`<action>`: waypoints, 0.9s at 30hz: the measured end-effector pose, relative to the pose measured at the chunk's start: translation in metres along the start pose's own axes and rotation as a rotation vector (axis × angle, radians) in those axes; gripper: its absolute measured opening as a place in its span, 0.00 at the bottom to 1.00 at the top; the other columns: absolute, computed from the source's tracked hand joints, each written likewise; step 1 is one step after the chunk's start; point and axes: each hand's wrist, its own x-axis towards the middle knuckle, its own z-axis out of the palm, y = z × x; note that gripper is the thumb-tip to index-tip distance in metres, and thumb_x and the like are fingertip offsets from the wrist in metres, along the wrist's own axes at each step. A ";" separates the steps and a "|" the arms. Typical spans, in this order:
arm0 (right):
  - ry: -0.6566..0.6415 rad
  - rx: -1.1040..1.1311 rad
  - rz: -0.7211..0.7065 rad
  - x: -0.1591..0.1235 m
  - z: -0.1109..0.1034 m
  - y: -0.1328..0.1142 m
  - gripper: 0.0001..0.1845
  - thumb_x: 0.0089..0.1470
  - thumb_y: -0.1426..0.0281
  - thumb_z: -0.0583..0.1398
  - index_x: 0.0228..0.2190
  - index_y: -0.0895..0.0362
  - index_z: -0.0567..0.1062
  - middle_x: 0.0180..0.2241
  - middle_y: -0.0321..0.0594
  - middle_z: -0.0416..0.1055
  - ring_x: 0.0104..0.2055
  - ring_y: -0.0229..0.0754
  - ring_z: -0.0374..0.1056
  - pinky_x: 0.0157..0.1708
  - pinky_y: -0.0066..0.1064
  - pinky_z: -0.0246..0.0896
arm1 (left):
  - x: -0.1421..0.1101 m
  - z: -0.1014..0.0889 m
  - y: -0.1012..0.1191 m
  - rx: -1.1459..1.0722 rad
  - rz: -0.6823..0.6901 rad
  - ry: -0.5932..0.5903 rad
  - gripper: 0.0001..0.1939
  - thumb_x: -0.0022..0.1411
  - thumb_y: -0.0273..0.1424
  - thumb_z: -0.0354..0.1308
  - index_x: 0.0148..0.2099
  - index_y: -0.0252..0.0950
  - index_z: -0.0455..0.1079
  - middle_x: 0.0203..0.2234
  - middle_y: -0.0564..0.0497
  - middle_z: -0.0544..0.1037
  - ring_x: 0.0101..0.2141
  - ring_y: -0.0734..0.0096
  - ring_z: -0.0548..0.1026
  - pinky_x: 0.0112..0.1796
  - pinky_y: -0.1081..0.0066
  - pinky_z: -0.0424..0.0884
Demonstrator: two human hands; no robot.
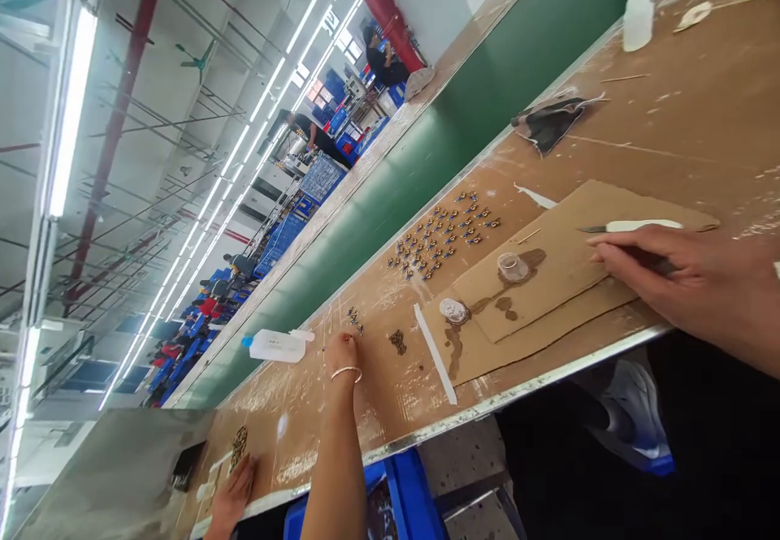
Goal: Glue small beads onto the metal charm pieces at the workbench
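Observation:
My right hand [682, 268] is at the right, above a sheet of cardboard [585, 207]. Its fingers are closed around a small knife with a white handle [646, 225], its pointed grey blade facing left. My left hand [342, 355], with a pale bracelet at the wrist, rests on the table with fingertips pinched together. Whatever they hold is too small to make out. Just beyond the fingertips lie a few tiny blue and gold pieces [354, 317]. A small heap of dark brass-coloured bits [397, 341] is right of that hand.
Many similar pieces [435, 239] stand in rows near the green divider [414, 166]. Two small round containers [454, 310] sit on wet-stained cardboard. A plastic bottle [277, 345] lies left; another bottle [638, 16] stands far right. A co-worker's hand [235, 491] is at lower left.

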 end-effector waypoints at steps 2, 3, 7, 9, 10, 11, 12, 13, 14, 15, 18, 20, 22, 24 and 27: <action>0.009 0.050 0.010 0.000 0.000 -0.002 0.17 0.57 0.59 0.50 0.32 0.55 0.74 0.32 0.37 0.73 0.29 0.36 0.69 0.24 0.27 0.60 | -0.007 -0.003 -0.001 -0.092 -0.003 0.002 0.11 0.61 0.35 0.54 0.41 0.32 0.69 0.35 0.50 0.75 0.34 0.71 0.74 0.37 0.64 0.72; 0.004 0.073 0.016 0.000 -0.001 -0.003 0.16 0.57 0.60 0.50 0.33 0.55 0.74 0.32 0.37 0.73 0.28 0.36 0.69 0.24 0.27 0.60 | -0.012 -0.005 0.000 -0.148 -0.002 0.007 0.10 0.61 0.34 0.55 0.39 0.32 0.70 0.33 0.50 0.76 0.33 0.71 0.75 0.37 0.64 0.72; -0.040 0.135 0.058 0.000 -0.004 -0.008 0.15 0.58 0.63 0.48 0.34 0.53 0.72 0.31 0.39 0.72 0.28 0.41 0.67 0.25 0.33 0.61 | -0.042 -0.016 0.011 -0.391 0.057 0.058 0.13 0.56 0.36 0.56 0.39 0.32 0.71 0.31 0.47 0.79 0.32 0.68 0.77 0.37 0.66 0.73; -0.059 0.156 0.079 0.001 -0.007 -0.011 0.14 0.58 0.64 0.47 0.34 0.52 0.71 0.31 0.38 0.72 0.28 0.41 0.67 0.25 0.34 0.61 | -0.060 -0.024 0.021 -0.472 0.094 0.076 0.16 0.52 0.40 0.58 0.38 0.33 0.71 0.32 0.47 0.79 0.33 0.66 0.77 0.38 0.65 0.73; -0.058 0.162 0.085 0.002 -0.008 -0.012 0.13 0.58 0.65 0.47 0.34 0.51 0.70 0.31 0.38 0.71 0.28 0.40 0.67 0.25 0.33 0.61 | -0.069 -0.029 0.027 -0.494 0.110 0.083 0.16 0.50 0.41 0.59 0.37 0.34 0.71 0.31 0.47 0.79 0.33 0.65 0.77 0.38 0.64 0.73; -0.055 0.167 0.089 0.002 -0.009 -0.012 0.13 0.59 0.65 0.47 0.33 0.52 0.70 0.31 0.37 0.71 0.28 0.40 0.66 0.25 0.33 0.60 | -0.077 -0.035 0.034 -0.510 0.127 0.089 0.17 0.48 0.42 0.61 0.35 0.34 0.72 0.31 0.47 0.79 0.33 0.65 0.77 0.39 0.63 0.73; -0.049 0.172 0.090 0.003 -0.010 -0.011 0.13 0.59 0.66 0.47 0.33 0.52 0.71 0.31 0.37 0.71 0.27 0.39 0.66 0.26 0.32 0.60 | -0.085 -0.040 0.042 -0.524 0.145 0.095 0.17 0.46 0.42 0.62 0.34 0.35 0.72 0.30 0.48 0.79 0.33 0.65 0.77 0.40 0.63 0.72; -0.041 0.181 0.083 0.003 -0.009 -0.010 0.12 0.59 0.67 0.48 0.33 0.52 0.71 0.30 0.37 0.71 0.27 0.38 0.66 0.26 0.32 0.60 | -0.091 -0.045 0.050 -0.541 0.161 0.103 0.17 0.44 0.42 0.64 0.33 0.36 0.73 0.29 0.49 0.79 0.33 0.65 0.76 0.41 0.62 0.72; -0.035 0.192 0.070 0.003 -0.009 -0.009 0.12 0.58 0.67 0.49 0.33 0.53 0.71 0.30 0.37 0.71 0.27 0.37 0.66 0.26 0.30 0.59 | -0.097 -0.050 0.058 -0.561 0.176 0.103 0.17 0.43 0.42 0.65 0.32 0.36 0.73 0.29 0.49 0.78 0.32 0.65 0.76 0.41 0.62 0.72; -0.030 0.201 0.056 0.004 -0.008 -0.006 0.12 0.58 0.67 0.49 0.32 0.54 0.72 0.29 0.36 0.71 0.27 0.36 0.65 0.26 0.29 0.59 | -0.101 -0.054 0.066 -0.580 0.185 0.105 0.17 0.42 0.42 0.65 0.31 0.36 0.73 0.28 0.50 0.78 0.32 0.65 0.76 0.42 0.62 0.72; -0.019 0.228 0.017 0.004 -0.003 0.001 0.10 0.58 0.68 0.51 0.33 0.55 0.73 0.27 0.34 0.70 0.26 0.33 0.64 0.27 0.26 0.59 | -0.109 -0.062 0.088 -0.612 0.193 0.071 0.18 0.38 0.44 0.66 0.30 0.37 0.74 0.28 0.50 0.79 0.33 0.64 0.77 0.45 0.61 0.71; -0.010 0.255 -0.005 0.004 -0.001 0.004 0.10 0.58 0.70 0.52 0.33 0.56 0.73 0.27 0.34 0.69 0.27 0.33 0.64 0.28 0.25 0.58 | -0.111 -0.065 0.100 -0.608 0.198 0.015 0.18 0.37 0.44 0.67 0.29 0.37 0.75 0.28 0.50 0.80 0.35 0.62 0.77 0.45 0.61 0.72; 0.003 0.282 -0.025 0.004 0.001 0.006 0.10 0.58 0.71 0.52 0.34 0.58 0.73 0.27 0.35 0.69 0.28 0.33 0.63 0.29 0.25 0.57 | -0.112 -0.067 0.114 -0.595 0.213 -0.044 0.19 0.37 0.45 0.67 0.29 0.37 0.76 0.28 0.50 0.80 0.34 0.61 0.78 0.42 0.63 0.74; 0.009 0.286 -0.029 0.005 0.003 0.007 0.10 0.58 0.72 0.52 0.34 0.59 0.73 0.28 0.36 0.69 0.29 0.33 0.63 0.30 0.25 0.57 | -0.112 -0.068 0.128 -0.577 0.239 -0.085 0.19 0.36 0.45 0.67 0.30 0.37 0.77 0.27 0.50 0.80 0.32 0.62 0.78 0.37 0.66 0.75; 0.013 0.276 -0.019 0.006 0.003 0.007 0.11 0.59 0.72 0.51 0.33 0.59 0.73 0.28 0.37 0.68 0.29 0.33 0.63 0.31 0.25 0.57 | -0.109 -0.067 0.154 -0.556 0.310 -0.140 0.19 0.39 0.44 0.67 0.32 0.38 0.77 0.28 0.50 0.81 0.30 0.64 0.77 0.31 0.69 0.75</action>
